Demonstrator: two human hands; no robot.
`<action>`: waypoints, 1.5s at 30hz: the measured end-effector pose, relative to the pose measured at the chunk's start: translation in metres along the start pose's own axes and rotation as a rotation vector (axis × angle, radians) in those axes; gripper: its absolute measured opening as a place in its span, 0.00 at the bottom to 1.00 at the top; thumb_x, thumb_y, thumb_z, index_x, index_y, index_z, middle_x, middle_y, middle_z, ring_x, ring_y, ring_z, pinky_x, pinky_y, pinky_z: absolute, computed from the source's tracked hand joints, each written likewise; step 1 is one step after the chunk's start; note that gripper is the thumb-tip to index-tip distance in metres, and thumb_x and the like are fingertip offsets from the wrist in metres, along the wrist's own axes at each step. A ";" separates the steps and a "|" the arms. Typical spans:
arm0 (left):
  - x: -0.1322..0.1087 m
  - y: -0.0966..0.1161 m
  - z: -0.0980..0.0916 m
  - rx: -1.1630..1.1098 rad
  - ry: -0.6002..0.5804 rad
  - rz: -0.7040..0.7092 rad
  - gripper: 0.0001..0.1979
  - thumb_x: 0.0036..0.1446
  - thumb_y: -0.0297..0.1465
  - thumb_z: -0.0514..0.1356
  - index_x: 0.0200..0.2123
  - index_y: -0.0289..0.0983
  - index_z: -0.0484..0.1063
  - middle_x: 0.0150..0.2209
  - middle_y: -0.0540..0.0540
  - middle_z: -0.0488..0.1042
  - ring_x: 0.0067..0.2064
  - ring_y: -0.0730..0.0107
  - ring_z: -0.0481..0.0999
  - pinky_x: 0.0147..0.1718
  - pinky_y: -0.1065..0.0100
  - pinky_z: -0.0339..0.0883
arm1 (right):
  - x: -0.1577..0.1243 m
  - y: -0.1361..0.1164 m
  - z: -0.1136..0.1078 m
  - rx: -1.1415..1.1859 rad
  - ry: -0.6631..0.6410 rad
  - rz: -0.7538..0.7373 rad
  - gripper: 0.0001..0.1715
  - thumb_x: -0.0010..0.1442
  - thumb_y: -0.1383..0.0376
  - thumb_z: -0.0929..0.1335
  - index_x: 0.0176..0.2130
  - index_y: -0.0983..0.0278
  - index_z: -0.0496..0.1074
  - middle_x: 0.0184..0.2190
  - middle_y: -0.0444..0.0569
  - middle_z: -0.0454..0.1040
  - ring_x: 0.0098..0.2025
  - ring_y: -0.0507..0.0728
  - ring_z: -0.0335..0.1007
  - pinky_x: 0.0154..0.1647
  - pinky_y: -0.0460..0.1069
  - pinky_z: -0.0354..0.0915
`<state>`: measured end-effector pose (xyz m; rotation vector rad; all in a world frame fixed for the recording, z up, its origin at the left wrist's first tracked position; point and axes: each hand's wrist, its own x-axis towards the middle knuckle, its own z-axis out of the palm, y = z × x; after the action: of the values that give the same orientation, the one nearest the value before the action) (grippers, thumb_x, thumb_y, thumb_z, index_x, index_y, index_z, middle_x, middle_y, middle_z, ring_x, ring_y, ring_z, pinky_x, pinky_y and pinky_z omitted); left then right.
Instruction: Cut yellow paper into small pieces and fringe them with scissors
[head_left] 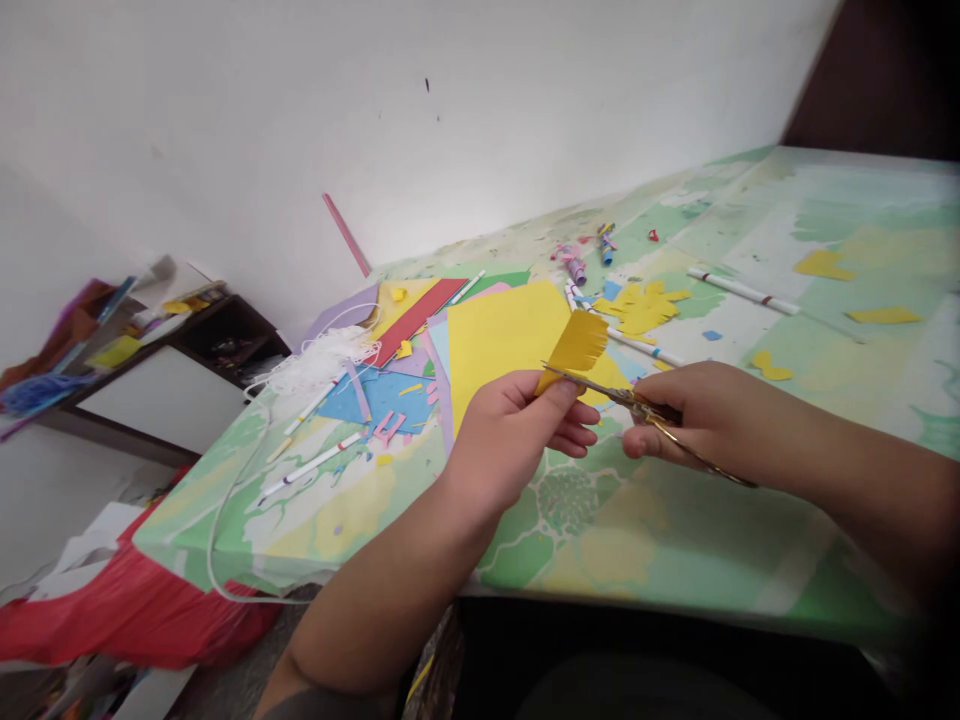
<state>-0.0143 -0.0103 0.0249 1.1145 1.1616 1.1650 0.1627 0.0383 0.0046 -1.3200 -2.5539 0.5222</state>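
Observation:
My left hand pinches a small strip of yellow paper, its upper right edge cut into a fringe. In my right hand is a pair of gold scissors. Their blades reach left across the lower part of the strip, close to my left thumb. Behind my hands lies a larger yellow sheet on the table. Beyond the scissors sits a pile of fringed yellow paper pieces.
A patterned green cloth covers the table. White string, a red strip, blue paper and several markers lie about. Small curled paper rolls stand near the wall. A shelf is at left.

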 end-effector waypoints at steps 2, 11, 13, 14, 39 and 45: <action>0.000 0.000 0.000 0.012 0.001 0.007 0.11 0.49 0.35 0.60 0.23 0.33 0.70 0.21 0.49 0.73 0.20 0.78 0.71 0.21 0.76 0.67 | 0.000 -0.001 0.000 0.000 -0.001 0.002 0.28 0.47 0.40 0.60 0.19 0.61 0.56 0.15 0.42 0.59 0.20 0.51 0.53 0.20 0.46 0.49; -0.002 0.004 -0.002 0.089 -0.021 0.053 0.11 0.52 0.34 0.57 0.24 0.33 0.70 0.22 0.49 0.73 0.22 0.78 0.72 0.23 0.75 0.67 | 0.000 0.001 0.001 0.032 -0.017 0.008 0.30 0.46 0.38 0.59 0.19 0.61 0.57 0.15 0.42 0.59 0.20 0.51 0.54 0.20 0.45 0.49; -0.002 0.004 -0.002 0.091 -0.020 0.052 0.10 0.52 0.34 0.56 0.24 0.33 0.70 0.22 0.49 0.73 0.22 0.78 0.72 0.23 0.74 0.67 | 0.000 0.001 0.001 0.028 -0.022 0.009 0.30 0.46 0.38 0.59 0.19 0.61 0.57 0.15 0.42 0.59 0.20 0.51 0.54 0.20 0.45 0.49; -0.003 0.005 -0.002 0.093 -0.021 0.050 0.10 0.52 0.34 0.56 0.24 0.34 0.70 0.22 0.49 0.73 0.22 0.78 0.71 0.23 0.74 0.67 | 0.000 0.001 0.000 0.027 -0.024 0.012 0.30 0.46 0.38 0.59 0.19 0.61 0.57 0.15 0.42 0.59 0.20 0.51 0.54 0.20 0.45 0.49; -0.001 0.001 0.000 0.102 0.115 0.129 0.11 0.53 0.34 0.57 0.24 0.34 0.69 0.20 0.51 0.72 0.21 0.78 0.71 0.22 0.74 0.68 | 0.000 0.007 0.003 0.065 -0.031 -0.027 0.33 0.48 0.37 0.56 0.28 0.62 0.66 0.22 0.47 0.67 0.25 0.54 0.60 0.24 0.48 0.53; 0.000 -0.003 0.002 0.078 0.140 0.143 0.11 0.53 0.35 0.57 0.23 0.34 0.69 0.20 0.51 0.72 0.21 0.78 0.72 0.23 0.74 0.69 | 0.000 0.007 0.005 0.054 -0.037 -0.028 0.33 0.48 0.37 0.57 0.28 0.62 0.65 0.22 0.46 0.67 0.25 0.54 0.60 0.24 0.48 0.53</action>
<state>-0.0125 -0.0107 0.0220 1.2066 1.2599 1.3354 0.1659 0.0413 -0.0025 -1.2660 -2.5653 0.6110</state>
